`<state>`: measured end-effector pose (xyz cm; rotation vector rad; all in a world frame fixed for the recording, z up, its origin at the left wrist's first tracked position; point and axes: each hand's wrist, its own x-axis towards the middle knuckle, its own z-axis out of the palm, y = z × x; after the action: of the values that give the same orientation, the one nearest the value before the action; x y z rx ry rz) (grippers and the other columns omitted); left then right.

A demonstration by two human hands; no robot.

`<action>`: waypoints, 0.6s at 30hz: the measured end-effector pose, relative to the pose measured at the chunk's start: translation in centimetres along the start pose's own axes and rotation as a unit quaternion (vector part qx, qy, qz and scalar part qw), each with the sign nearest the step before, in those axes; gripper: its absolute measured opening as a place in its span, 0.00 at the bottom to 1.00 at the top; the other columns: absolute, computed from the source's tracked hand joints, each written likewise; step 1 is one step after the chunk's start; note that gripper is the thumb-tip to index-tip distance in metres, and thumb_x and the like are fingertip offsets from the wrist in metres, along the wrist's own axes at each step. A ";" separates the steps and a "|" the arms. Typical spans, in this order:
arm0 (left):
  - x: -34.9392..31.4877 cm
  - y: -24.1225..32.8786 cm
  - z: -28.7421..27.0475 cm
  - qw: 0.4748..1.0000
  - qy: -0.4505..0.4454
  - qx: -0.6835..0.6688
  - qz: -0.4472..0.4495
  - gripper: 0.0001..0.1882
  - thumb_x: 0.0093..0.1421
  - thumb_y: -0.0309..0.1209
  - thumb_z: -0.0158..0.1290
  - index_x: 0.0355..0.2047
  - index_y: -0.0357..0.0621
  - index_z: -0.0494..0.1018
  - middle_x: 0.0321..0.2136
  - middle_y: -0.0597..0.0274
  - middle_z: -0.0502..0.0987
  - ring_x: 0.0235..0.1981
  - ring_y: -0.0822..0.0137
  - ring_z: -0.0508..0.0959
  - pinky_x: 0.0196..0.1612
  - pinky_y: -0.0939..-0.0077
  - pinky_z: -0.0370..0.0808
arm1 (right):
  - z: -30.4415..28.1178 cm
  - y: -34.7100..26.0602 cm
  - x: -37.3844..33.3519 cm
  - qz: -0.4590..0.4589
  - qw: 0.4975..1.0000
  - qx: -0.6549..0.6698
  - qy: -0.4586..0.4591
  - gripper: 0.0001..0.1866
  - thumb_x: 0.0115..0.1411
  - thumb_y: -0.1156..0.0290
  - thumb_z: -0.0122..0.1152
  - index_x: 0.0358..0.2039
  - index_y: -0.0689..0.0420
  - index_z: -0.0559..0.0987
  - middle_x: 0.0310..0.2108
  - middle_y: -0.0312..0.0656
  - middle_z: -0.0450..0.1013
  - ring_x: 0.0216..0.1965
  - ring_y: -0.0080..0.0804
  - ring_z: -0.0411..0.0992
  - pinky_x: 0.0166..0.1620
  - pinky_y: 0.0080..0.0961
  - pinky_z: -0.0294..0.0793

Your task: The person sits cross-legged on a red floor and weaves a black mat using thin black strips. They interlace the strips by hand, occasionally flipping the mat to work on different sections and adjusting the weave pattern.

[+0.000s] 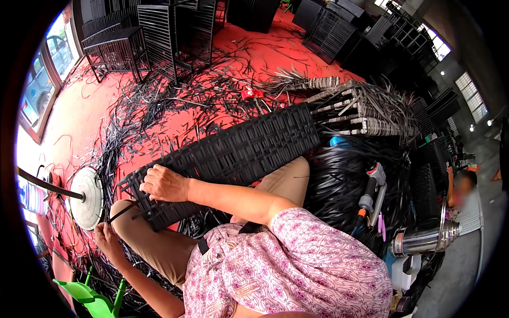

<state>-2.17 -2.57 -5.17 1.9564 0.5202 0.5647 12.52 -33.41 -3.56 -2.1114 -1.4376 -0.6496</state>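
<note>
Work in hand looks well along: most of the dark panel [238, 148], laid slantwise across the lap at frame center, is covered in tight black weave. Near its left end, gaps and frame bars are seen, and short strip ends stick out at the lower-L edge; prob. that end is yet to be filled/trimmed. Panel's underside can't be checked.

A single black strip [123, 211] is pinched btwn thumb & fingers of the left hand [108, 245], lower left of frame, and is run up over the knee toward the panel. Right hand [164, 184] is rested on panel's L part, fingers curled; whether anything is gripped by it can't be told.

Spare material: big pile of black strips [339, 177] right of center; more scraps [159, 106] strewn over the red floor [79, 119], upper L to center.

Containers: metal cylinder [424, 239], lower right, lying on its side, contents not visible. White plastic container [406, 273] just below it, contents can't be made out.
</note>
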 end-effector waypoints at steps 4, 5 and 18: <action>-0.4 0.6 -2.5 0.998 0.038 -0.052 -0.024 0.11 0.71 0.35 0.49 0.32 0.46 0.68 0.23 0.75 0.65 0.22 0.82 0.61 0.25 0.85 0.60 | 0.1 -1.0 0.3 0.014 0.999 -0.006 0.029 0.16 0.50 0.61 0.71 0.35 0.53 0.77 0.35 0.38 0.71 0.44 0.39 0.70 0.49 0.38 0.69; -0.6 0.9 -2.7 0.997 0.038 -0.062 -0.006 0.11 0.71 0.35 0.49 0.32 0.46 0.68 0.23 0.75 0.64 0.22 0.82 0.61 0.25 0.85 0.60 | -0.1 -1.7 0.4 0.019 0.998 -0.008 0.054 0.15 0.51 0.61 0.71 0.33 0.53 0.77 0.35 0.38 0.71 0.44 0.39 0.70 0.49 0.38 0.68; 5.8 27.5 10.6 0.891 -0.182 0.264 0.322 0.11 0.59 0.31 0.49 0.29 0.33 0.72 0.27 0.41 0.76 0.33 0.40 0.76 0.40 0.50 0.71 | 6.4 -19.6 -1.6 0.357 0.355 0.762 -0.408 0.13 0.65 0.67 0.59 0.31 0.65 0.83 0.31 0.50 0.82 0.28 0.42 0.82 0.31 0.40 0.84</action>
<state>11.88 -17.99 16.40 2.6999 -0.2732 0.4602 -5.75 -24.21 -6.81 -0.8763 -0.4602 1.7131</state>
